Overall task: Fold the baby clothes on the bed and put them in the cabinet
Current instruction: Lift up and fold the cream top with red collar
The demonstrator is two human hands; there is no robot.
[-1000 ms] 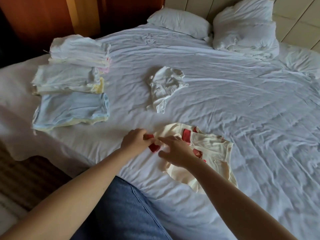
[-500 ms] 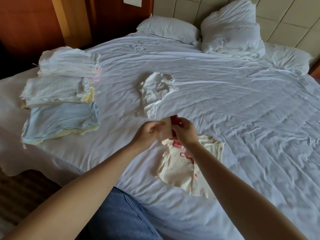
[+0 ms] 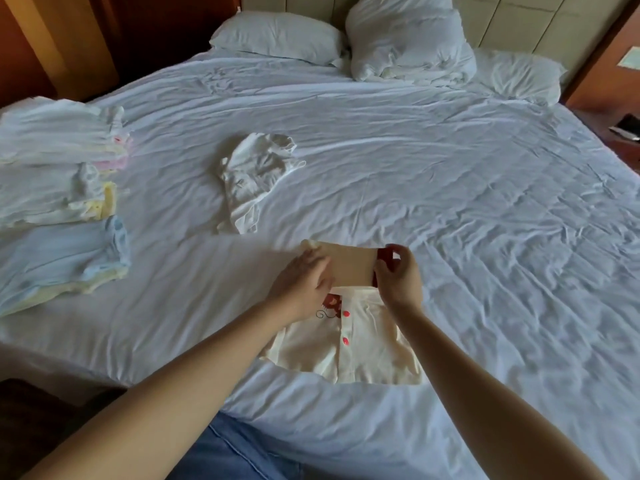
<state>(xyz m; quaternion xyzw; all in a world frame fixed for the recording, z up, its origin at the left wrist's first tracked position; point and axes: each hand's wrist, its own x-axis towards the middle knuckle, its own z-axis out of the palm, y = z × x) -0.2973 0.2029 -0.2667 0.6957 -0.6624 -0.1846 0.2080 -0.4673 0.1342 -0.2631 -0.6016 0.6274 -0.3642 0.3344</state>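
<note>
Changed: cream shirt (image 3: 346, 348) was bunched up a second ago; now spread flat, button side up, with its top part lifted.
Meaning: probably the first fold of this piece, with the raised top ready to be laid down over the body.
Left hand (image 3: 304, 282): grips the left end of the raised strip, fingers curled over the cloth.
Right hand (image 3: 398, 278): pinches the right end at a red-trimmed bit, fingers closed on it.
Where: at the near edge of the bed (image 3: 450, 202), about midway along it.
Cloth: thin, limp knit in cream, with round red buttons down the front and a small print by the chest; squarish outline, straight hem.
Left to do: white garment (image 3: 258, 178) lies crumpled toward the bed's middle, not yet folded.
Done: three folded piles (image 3: 62, 268) along the left edge, trimmed blue, yellow and pink; none put away yet.
Bedding: wrinkled white sheet, soft pillows (image 3: 277, 36) at the far edge.
</note>
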